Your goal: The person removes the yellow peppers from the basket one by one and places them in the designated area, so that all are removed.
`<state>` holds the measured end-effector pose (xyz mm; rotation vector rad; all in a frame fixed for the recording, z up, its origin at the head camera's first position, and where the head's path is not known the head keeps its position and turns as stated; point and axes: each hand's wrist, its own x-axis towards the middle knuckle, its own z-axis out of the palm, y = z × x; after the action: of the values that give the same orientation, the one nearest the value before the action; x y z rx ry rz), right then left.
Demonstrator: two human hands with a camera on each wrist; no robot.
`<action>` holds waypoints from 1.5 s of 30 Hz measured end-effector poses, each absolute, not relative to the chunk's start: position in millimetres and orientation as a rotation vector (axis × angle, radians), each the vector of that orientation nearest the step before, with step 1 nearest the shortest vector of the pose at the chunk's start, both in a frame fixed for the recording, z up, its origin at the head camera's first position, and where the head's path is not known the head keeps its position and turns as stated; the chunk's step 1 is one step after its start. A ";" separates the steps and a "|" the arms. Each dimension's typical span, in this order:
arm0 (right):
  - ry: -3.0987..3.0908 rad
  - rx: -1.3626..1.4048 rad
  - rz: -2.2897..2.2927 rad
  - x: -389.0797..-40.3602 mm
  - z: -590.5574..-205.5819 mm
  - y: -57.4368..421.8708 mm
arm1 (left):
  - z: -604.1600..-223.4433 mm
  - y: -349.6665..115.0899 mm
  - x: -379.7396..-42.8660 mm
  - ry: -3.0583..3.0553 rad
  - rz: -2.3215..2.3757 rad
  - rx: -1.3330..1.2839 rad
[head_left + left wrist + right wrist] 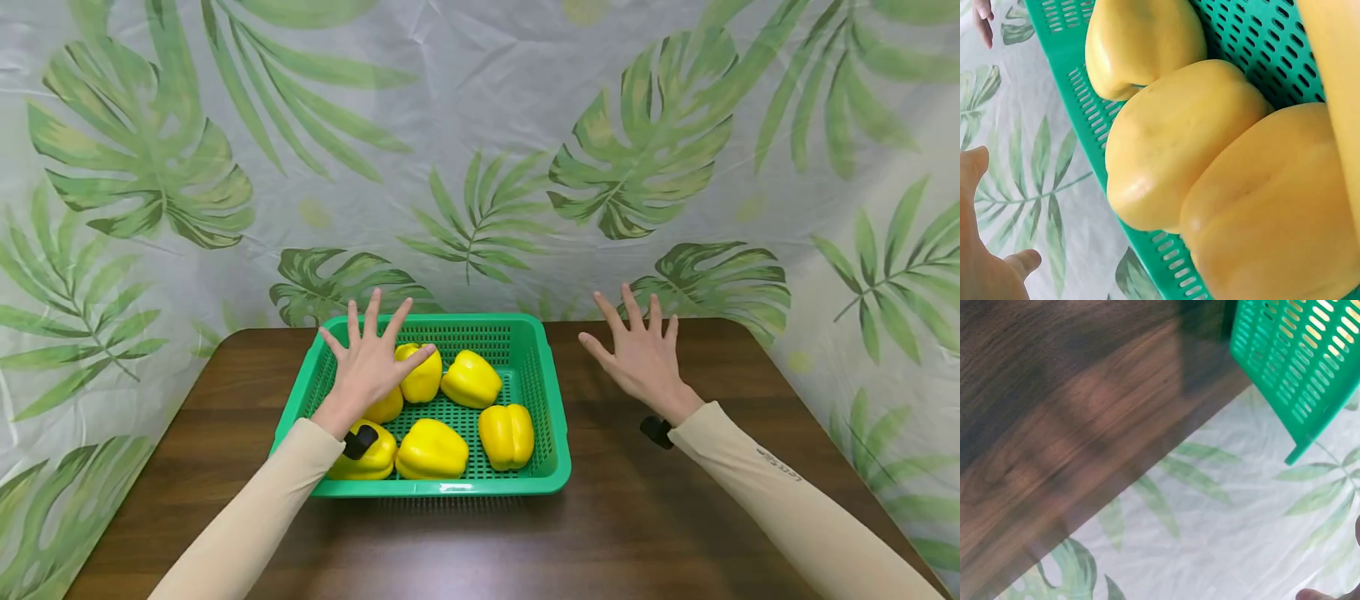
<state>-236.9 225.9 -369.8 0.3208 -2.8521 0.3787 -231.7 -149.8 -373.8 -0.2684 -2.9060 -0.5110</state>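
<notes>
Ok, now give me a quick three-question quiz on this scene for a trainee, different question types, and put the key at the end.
1. Multiple choice: which grip is over the basket?
a) left
b) right
c) both
d) neither

2. True or false: the right grip is holding nothing.

3. Count: how many peppers show, fully or partly, in the head view?

Key
1. a: the left grip is over it, the right one off to its right.
2. True: its fingers are spread.
3. Six, all yellow and all in the basket.

Leaf-print sheet (pixel 487 108) behind brown wooden table (pixel 615 525).
</notes>
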 end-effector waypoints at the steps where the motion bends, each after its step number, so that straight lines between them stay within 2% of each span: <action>1: -2.851 0.325 0.380 -236.4 -369.3 225.6 | -372.8 -150.6 -231.1 -2.907 -0.512 -0.270; 16: -2.785 0.487 0.481 -226.4 -356.9 214.0 | -343.7 -183.0 -211.3 -2.936 -0.623 -0.339; 27: -2.747 0.644 0.833 -215.0 -349.4 195.7 | -325.3 -231.3 -189.3 -2.870 -0.972 -0.406; 45: -2.648 0.765 1.382 -196.7 -344.8 163.9 | -344.4 -307.7 -174.7 -2.829 -1.509 -0.394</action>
<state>-196.7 163.9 -344.8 0.7650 -2.6484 1.3816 -174.7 -307.7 -344.4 -0.3937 -2.8288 -1.5086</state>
